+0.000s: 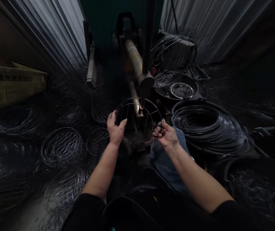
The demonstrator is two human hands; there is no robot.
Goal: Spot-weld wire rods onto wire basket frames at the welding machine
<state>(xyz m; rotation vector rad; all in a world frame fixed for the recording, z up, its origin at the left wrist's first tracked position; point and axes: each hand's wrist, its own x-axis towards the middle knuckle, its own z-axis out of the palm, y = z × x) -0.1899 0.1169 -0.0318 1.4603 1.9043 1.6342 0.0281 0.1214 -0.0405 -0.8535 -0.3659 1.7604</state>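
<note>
Our left hand (pixel 116 131) is spread, thumb set apart from the fingers, at the left side of the round wire frame (pixel 146 119); whether its fingertips bear on the wire, we cannot tell. Our right hand (pixel 167 134) is closed, fingers curled, on the right edge of the wire frame. The piece sits at the centre of the view, its outline overlapping the end of the lower bar (pixel 134 96) and a small glowing point (pixel 141 107). For good results, we judge, we should support both sides evenly, hold the wire steady where it meets the bar, and position all fingertips well clear of the glow. The wire frame shows thin curved rims, one larger and one smaller, with fine straight struts; its metal is dark, with pale glints, and its outline appears evenly round.
</note>
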